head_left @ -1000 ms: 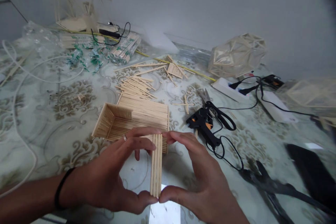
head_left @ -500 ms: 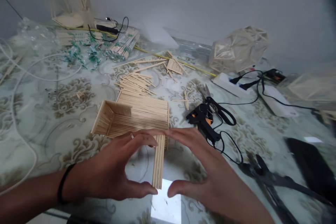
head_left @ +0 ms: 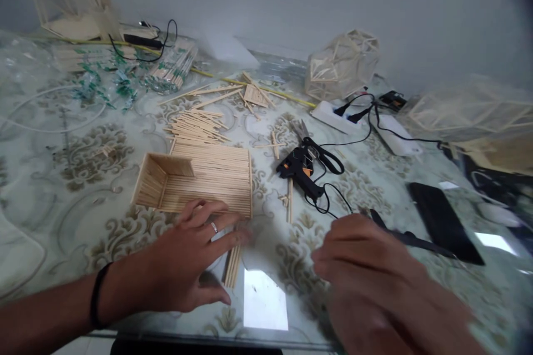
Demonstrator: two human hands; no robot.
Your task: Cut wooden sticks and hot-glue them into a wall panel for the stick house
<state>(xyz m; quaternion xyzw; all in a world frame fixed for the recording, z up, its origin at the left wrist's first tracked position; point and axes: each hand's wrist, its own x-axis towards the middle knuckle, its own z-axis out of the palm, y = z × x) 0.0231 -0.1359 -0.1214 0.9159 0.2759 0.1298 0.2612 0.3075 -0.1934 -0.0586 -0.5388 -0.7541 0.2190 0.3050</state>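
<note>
A small open box-like model of thin wooden sticks (head_left: 208, 177) lies on the table, with two low walls at its left corner. My left hand (head_left: 195, 249) rests at its front edge with fingers and thumb apart. Its fingertips cover the upper end of a narrow strip of sticks (head_left: 233, 269); the thumb is near the lower end. To the right, my right hand (head_left: 375, 277) is blurred, its fingers curled in. It covers part of black-handled pliers (head_left: 410, 238); what lies inside the fingers is hidden.
Behind the model lie loose sticks (head_left: 197, 125). A black glue gun (head_left: 302, 172) and scissors (head_left: 328, 158) lie right of it. Farther right are a black phone (head_left: 445, 222) and a power strip (head_left: 335, 116). Stick frames (head_left: 343, 66) and bagged sticks (head_left: 172, 66) stand behind.
My right hand has left the strip and model and moved right over the pliers, its fingers curling. My left hand stays by the strip. The view has shifted right.
</note>
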